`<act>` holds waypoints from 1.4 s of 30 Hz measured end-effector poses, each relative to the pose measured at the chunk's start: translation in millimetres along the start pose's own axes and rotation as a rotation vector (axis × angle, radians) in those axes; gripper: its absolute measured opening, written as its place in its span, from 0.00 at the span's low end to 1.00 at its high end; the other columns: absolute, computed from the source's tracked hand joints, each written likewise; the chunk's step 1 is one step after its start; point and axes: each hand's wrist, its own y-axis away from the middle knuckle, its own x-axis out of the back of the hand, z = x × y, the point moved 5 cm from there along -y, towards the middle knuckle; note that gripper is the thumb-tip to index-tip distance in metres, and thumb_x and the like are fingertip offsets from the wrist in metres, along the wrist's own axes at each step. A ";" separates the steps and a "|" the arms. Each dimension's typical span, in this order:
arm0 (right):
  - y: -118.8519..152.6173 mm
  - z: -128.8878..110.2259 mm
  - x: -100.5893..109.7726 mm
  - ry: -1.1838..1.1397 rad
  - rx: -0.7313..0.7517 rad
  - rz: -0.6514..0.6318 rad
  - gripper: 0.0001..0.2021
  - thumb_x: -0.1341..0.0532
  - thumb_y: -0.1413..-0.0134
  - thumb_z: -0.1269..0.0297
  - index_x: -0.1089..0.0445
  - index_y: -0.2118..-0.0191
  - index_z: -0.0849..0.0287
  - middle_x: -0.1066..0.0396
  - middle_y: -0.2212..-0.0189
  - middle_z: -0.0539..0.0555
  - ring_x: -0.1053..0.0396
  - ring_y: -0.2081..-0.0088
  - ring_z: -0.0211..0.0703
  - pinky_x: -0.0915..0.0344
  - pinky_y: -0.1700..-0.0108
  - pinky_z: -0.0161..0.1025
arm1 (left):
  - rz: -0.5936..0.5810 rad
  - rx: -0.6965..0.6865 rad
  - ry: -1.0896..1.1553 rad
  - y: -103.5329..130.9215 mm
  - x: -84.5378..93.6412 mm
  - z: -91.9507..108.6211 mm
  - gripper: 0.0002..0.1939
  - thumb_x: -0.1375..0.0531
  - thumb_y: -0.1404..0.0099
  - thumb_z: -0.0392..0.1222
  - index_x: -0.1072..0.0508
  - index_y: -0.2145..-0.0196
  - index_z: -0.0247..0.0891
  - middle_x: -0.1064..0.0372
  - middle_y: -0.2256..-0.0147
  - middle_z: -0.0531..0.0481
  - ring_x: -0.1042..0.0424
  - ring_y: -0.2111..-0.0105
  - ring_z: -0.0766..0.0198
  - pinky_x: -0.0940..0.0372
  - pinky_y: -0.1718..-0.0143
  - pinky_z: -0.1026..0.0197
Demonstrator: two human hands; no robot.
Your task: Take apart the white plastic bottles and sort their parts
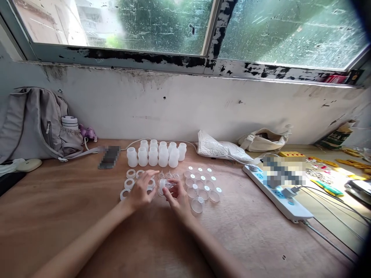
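Note:
My right hand (177, 197) is closed, thumb and fingers gripping a small clear ribbed plastic piece (162, 184) low over the table. To its left, my left hand (141, 192) has its fingers apart and seems to hold nothing; it hovers above white plastic rings (129, 183) and partly covers some of them. Small clear pieces with thin tips (168, 175) lie just beyond my fingers. Several clear round cups or lids with white dots (197, 205) are laid out on the right. Behind them, frosted white bottles without caps (153, 156) stand upright in rows.
A white power strip (278, 195) with plugs and cables lies to the right. Farther back are a white padded packet (222, 148) and a cream pouch (265, 139). A grey backpack (37, 119) and a phone (110, 157) are on the left of the wooden table (72, 200).

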 end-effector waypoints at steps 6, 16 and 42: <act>11.3 -6.5 -16.6 0.047 0.068 -0.099 0.10 0.42 0.51 0.61 0.43 0.65 0.57 0.36 0.69 0.51 0.33 0.75 0.35 0.34 0.73 0.33 | 0.036 0.044 0.044 41.0 -3.1 12.7 0.24 0.45 0.43 0.36 0.45 0.49 0.38 0.38 0.54 0.42 0.39 0.51 0.55 0.40 0.52 0.52; 16.5 -13.2 -26.0 0.131 0.131 -0.182 0.07 0.45 0.49 0.64 0.40 0.63 0.57 0.34 0.69 0.51 0.35 0.74 0.34 0.36 0.72 0.32 | 0.045 -0.072 -0.027 46.2 4.5 0.2 0.16 0.43 0.42 0.39 0.40 0.56 0.38 0.34 0.58 0.43 0.35 0.55 0.57 0.37 0.55 0.53; 17.8 -6.3 -27.6 0.404 0.263 -0.259 0.13 0.50 0.60 0.77 0.40 0.66 0.57 0.37 0.72 0.50 0.39 0.74 0.36 0.40 0.70 0.32 | -0.083 -0.144 -0.034 45.6 1.8 2.7 0.14 0.44 0.42 0.40 0.38 0.57 0.37 0.31 0.62 0.46 0.31 0.61 0.61 0.35 0.60 0.59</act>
